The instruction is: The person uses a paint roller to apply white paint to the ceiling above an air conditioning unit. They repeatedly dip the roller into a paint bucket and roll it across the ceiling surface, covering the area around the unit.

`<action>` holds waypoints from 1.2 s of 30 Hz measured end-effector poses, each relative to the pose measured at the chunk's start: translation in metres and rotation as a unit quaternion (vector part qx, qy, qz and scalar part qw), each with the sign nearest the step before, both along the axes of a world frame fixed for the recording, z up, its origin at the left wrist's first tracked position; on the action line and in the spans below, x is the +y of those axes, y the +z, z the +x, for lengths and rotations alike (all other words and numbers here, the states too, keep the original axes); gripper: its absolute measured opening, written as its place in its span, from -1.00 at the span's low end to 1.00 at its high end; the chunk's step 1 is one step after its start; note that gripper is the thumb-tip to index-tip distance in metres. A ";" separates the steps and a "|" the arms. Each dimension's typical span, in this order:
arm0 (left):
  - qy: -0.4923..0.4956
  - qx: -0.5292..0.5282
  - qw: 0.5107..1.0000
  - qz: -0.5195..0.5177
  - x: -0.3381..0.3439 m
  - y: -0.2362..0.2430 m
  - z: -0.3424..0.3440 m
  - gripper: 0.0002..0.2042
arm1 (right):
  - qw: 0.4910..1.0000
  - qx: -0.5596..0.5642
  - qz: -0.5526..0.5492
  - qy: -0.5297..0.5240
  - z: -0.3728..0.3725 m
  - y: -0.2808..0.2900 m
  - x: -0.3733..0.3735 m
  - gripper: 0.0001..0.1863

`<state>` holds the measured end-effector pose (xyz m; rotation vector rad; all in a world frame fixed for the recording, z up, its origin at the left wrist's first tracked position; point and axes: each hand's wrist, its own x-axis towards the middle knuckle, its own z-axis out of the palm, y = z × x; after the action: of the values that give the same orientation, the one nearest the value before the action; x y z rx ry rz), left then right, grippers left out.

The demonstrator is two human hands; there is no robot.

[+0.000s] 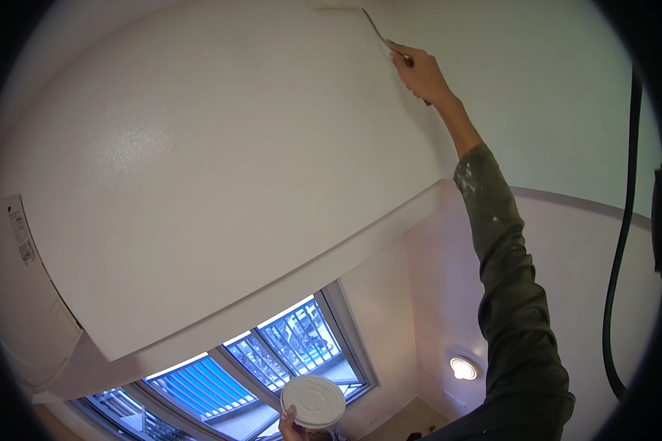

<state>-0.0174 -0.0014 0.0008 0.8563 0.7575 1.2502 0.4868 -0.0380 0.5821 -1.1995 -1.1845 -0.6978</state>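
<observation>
High up on the right, my right hand (pixel 421 73) is closed around the handle of a paint roller (pixel 375 26). Its thin metal rod bends toward the upper edge, where the pale roller sleeve (pixel 337 5) lies against the white surface (pixel 257 147), partly cut off by the frame. White paint spots mark the dark green sleeve (pixel 496 213) of that arm. At the bottom, my left hand (pixel 290 426) grips the rim of a white, round, flat-faced object (pixel 313 401) with concentric rings; whether it is a lid or a tub's underside I cannot tell.
A white air conditioner (pixel 29 294) is at the left. Windows (pixel 272 349) with bars outside run along the lower part. A round lit lamp (pixel 463 368) is at lower right. A black cable (pixel 620 250) hangs along the right edge. The large white surface has a straight lower edge.
</observation>
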 end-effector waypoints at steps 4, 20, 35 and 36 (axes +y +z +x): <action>-0.008 -0.001 1.000 0.003 0.005 0.002 0.003 -0.51 | 1.000 0.003 0.017 -0.011 0.005 0.034 -0.002 -0.56; -0.017 0.002 1.000 -0.022 -0.004 -0.010 -0.012 -0.51 | 1.000 0.000 0.000 -0.011 -0.010 -0.141 -0.014 -0.58; -0.011 -0.056 0.998 0.008 -0.008 0.006 -0.001 -0.56 | 0.999 -0.021 0.030 -0.028 0.004 -0.087 -0.010 -0.57; -0.005 -0.058 0.998 0.006 -0.011 0.005 -0.001 -0.56 | 1.000 -0.010 0.018 -0.021 -0.002 -0.084 -0.011 -0.57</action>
<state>-0.0181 -0.0126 0.0062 0.7895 0.6540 1.2855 0.4844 -0.0493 0.4983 -1.1930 -1.1606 -0.7606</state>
